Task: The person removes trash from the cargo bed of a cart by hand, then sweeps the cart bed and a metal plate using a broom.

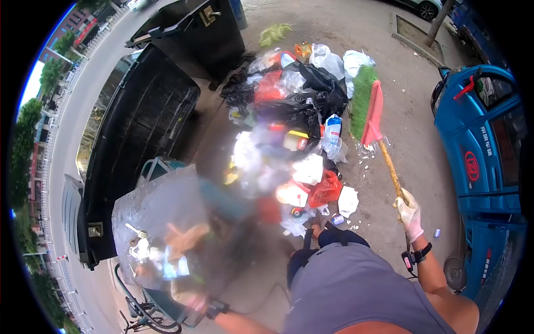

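Observation:
My right hand (409,214), in a pale work glove, is wrapped round the wooden handle (390,167) of a broom with a pink head (373,114) and green bristles (362,92). The bristles are raised beside the right side of a rubbish heap (303,97). At the lower left, my gloved left hand (189,294) is closed at the near edge of a big grey dustpan (153,197); blur hides the exact finger placing. Food scraps (144,250), a plastic fork (136,230) and a brown scrap (186,238) lie in the dustpan. A hazy smear covers the middle of the view.
Black wheeled bins (192,42) stand at the back left, one tipped over (139,128). A blue vehicle (481,150) is parked on the right. A bicycle wheel (146,312) is at lower left. Cans (337,220) and a red bag (326,189) lie near my feet.

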`<state>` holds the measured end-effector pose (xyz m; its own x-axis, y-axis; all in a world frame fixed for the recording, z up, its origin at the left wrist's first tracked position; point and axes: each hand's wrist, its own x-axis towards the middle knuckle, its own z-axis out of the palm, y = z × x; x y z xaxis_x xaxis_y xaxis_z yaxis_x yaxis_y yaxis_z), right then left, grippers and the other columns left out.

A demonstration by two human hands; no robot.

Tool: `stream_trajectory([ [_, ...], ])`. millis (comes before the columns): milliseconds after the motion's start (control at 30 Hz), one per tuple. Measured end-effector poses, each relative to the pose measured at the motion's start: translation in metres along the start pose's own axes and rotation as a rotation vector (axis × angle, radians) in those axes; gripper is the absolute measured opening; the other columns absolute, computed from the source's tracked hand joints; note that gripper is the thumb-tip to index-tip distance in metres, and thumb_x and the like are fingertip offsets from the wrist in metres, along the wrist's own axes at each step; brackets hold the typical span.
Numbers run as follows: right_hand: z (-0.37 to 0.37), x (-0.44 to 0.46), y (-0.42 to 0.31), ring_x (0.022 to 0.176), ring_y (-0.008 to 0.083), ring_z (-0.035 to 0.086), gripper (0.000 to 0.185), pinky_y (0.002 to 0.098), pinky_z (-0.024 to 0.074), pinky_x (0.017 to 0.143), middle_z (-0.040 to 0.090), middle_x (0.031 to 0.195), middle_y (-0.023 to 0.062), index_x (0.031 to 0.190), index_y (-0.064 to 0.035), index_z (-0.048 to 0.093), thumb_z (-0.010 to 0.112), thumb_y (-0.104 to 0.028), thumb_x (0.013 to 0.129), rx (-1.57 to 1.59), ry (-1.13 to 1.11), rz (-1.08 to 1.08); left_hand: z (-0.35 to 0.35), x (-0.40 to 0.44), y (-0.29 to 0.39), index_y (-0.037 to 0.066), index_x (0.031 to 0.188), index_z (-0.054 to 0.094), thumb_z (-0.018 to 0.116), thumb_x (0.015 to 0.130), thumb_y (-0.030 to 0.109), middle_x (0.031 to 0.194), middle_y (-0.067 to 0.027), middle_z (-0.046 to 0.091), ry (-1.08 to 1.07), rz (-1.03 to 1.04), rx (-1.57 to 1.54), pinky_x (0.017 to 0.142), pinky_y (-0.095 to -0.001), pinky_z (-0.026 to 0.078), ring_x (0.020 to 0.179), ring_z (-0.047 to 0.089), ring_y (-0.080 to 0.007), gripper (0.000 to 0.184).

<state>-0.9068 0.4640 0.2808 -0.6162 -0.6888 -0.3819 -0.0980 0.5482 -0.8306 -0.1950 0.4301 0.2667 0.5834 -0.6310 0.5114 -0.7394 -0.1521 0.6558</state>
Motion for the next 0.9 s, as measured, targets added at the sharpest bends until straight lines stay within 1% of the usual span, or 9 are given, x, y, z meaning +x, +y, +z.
stream_trajectory([
  [133, -0.026, 0.007, 0.016, 0.052, 0.0031, 0.046, 0.044, 0.0218, 0.0385, 0.045, 0.066, 0.089, 0.0014, 0.143, -0.0072, 0.058, 0.059, -0.015, 0.100, 0.073, 0.014, 0.030, 0.012, -0.014, 0.115, 0.002, 0.092, 0.071, 0.059, 0.096, 0.012, 0.086, -0.0038, 0.072, -0.083, -0.320, -0.298, 0.068, -0.0267, 0.052, 0.076, 0.066, -0.0125, 0.016],
  [167, -0.035, 0.005, 0.030, 0.052, 0.0033, 0.046, 0.044, 0.0220, 0.0386, 0.045, 0.066, 0.090, 0.0014, 0.144, -0.0074, 0.058, 0.059, -0.015, 0.100, 0.086, 0.051, 0.054, 0.016, -0.017, 0.123, 0.000, 0.094, 0.071, 0.060, 0.096, 0.012, 0.088, -0.0054, 0.073, -0.094, -0.398, -0.353, 0.069, -0.0268, 0.053, 0.078, 0.068, -0.0132, 0.017],
  [233, -0.050, 0.001, 0.053, 0.052, 0.0036, 0.046, 0.044, 0.0224, 0.0387, 0.045, 0.066, 0.090, 0.0014, 0.144, -0.0079, 0.058, 0.059, -0.014, 0.100, 0.110, 0.105, 0.084, 0.018, -0.025, 0.103, -0.002, 0.106, 0.071, 0.059, 0.098, 0.017, 0.099, -0.0097, 0.073, -0.170, -0.268, -0.249, 0.076, -0.0302, 0.054, 0.083, 0.069, -0.0177, 0.023],
  [433, -0.107, -0.060, 0.117, 0.053, 0.0042, 0.049, 0.044, 0.0238, 0.0408, 0.045, 0.067, 0.092, 0.0019, 0.144, -0.0070, 0.058, 0.059, -0.014, 0.100, 0.134, 0.254, 0.119, 0.029, -0.041, 0.097, 0.004, 0.135, 0.065, 0.059, 0.100, 0.029, 0.130, -0.0163, 0.065, -0.304, -0.227, -0.415, 0.101, -0.0389, 0.049, 0.110, 0.064, -0.0260, 0.043],
  [600, -0.160, -0.115, 0.149, 0.057, 0.0042, 0.052, 0.043, 0.0234, 0.0420, 0.047, 0.067, 0.095, 0.0010, 0.142, -0.0061, 0.059, 0.060, -0.014, 0.100, 0.163, 0.309, 0.172, 0.043, -0.082, 0.130, 0.006, 0.134, 0.066, 0.060, 0.099, 0.028, 0.132, -0.0152, 0.065, -0.332, -0.423, -0.620, 0.105, -0.0379, 0.047, 0.112, 0.063, -0.0254, 0.042],
  [733, -0.198, -0.116, 0.153, 0.053, 0.0033, 0.049, 0.047, 0.0208, 0.0394, 0.046, 0.065, 0.088, -0.0003, 0.147, -0.0029, 0.053, 0.059, -0.018, 0.103, 0.199, 0.365, 0.140, 0.066, -0.100, 0.202, 0.003, 0.117, 0.070, 0.058, 0.097, 0.016, 0.108, -0.0101, 0.068, -0.415, -0.205, -0.380, 0.087, -0.0322, 0.050, 0.093, 0.065, -0.0203, 0.027],
  [833, -0.233, -0.106, 0.153, 0.059, 0.0025, 0.050, 0.043, 0.0224, 0.0407, 0.048, 0.065, 0.092, -0.0009, 0.141, -0.0057, 0.060, 0.061, -0.013, 0.099, 0.257, 0.409, 0.156, 0.084, -0.134, 0.274, 0.002, 0.110, 0.070, 0.060, 0.096, 0.015, 0.099, -0.0081, 0.069, -0.462, -0.179, -0.389, 0.078, -0.0316, 0.051, 0.087, 0.065, -0.0185, 0.022],
  [867, -0.245, -0.099, 0.151, 0.060, 0.0023, 0.049, 0.043, 0.0220, 0.0403, 0.049, 0.064, 0.091, -0.0010, 0.141, -0.0053, 0.060, 0.061, -0.012, 0.099, 0.264, 0.424, 0.157, 0.095, -0.136, 0.275, 0.005, 0.123, 0.067, 0.060, 0.098, 0.016, 0.115, -0.0110, 0.067, -0.513, -0.170, -0.295, 0.092, -0.0349, 0.049, 0.102, 0.064, -0.0213, 0.028],
  [900, -0.257, -0.089, 0.149, 0.060, 0.0021, 0.049, 0.042, 0.0216, 0.0400, 0.049, 0.064, 0.091, -0.0011, 0.141, -0.0050, 0.060, 0.060, -0.011, 0.099, 0.272, 0.441, 0.156, 0.111, -0.141, 0.278, 0.006, 0.129, 0.066, 0.060, 0.099, 0.016, 0.124, -0.0123, 0.066, -0.527, -0.142, -0.264, 0.099, -0.0365, 0.048, 0.110, 0.062, -0.0228, 0.032],
])
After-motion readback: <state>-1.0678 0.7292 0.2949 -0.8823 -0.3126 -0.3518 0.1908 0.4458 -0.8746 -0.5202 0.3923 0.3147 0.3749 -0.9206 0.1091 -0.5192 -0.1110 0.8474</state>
